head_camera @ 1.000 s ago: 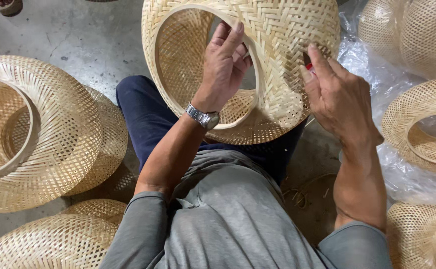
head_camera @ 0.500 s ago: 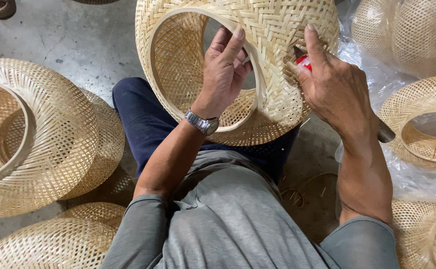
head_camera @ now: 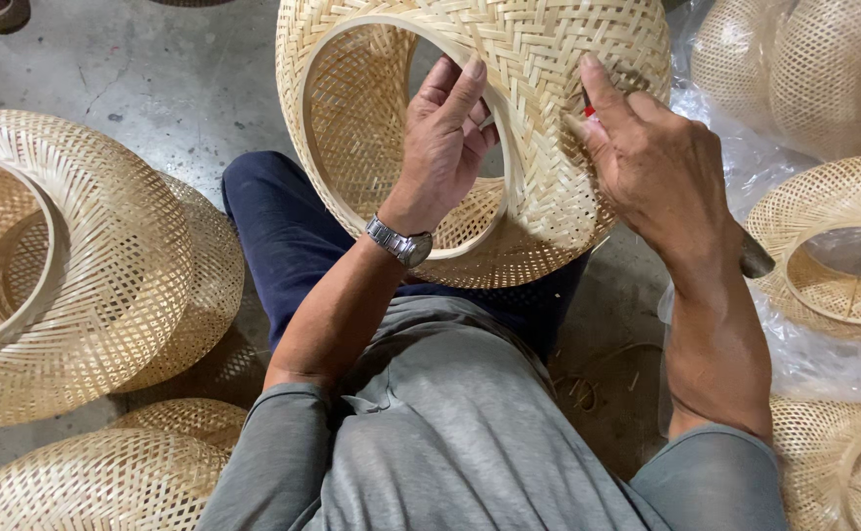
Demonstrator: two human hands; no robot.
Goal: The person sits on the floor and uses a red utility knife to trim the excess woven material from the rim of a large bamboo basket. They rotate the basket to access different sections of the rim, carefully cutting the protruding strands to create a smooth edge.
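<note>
A round woven bamboo shade (head_camera: 529, 59) rests on my lap, its open ring turned toward me. My left hand (head_camera: 445, 147), with a metal watch on the wrist, reaches inside the ring and grips its inner rim. My right hand (head_camera: 652, 162) presses against the shade's outer weave on the right side and holds a small red-handled tool (head_camera: 588, 106), mostly hidden by the fingers. I sit in a grey shirt and dark blue trousers.
Similar woven bamboo shades lie all around: a large stacked pair on the left (head_camera: 67, 256), one at the lower left (head_camera: 96, 482), several on clear plastic sheeting at the right (head_camera: 833, 246). The floor (head_camera: 155, 69) is bare grey concrete with bamboo scraps by my right knee.
The shade has turned slightly and sits a little higher in view. My right hand has shifted up along the outer weave; my left hand keeps its hold inside the ring.
</note>
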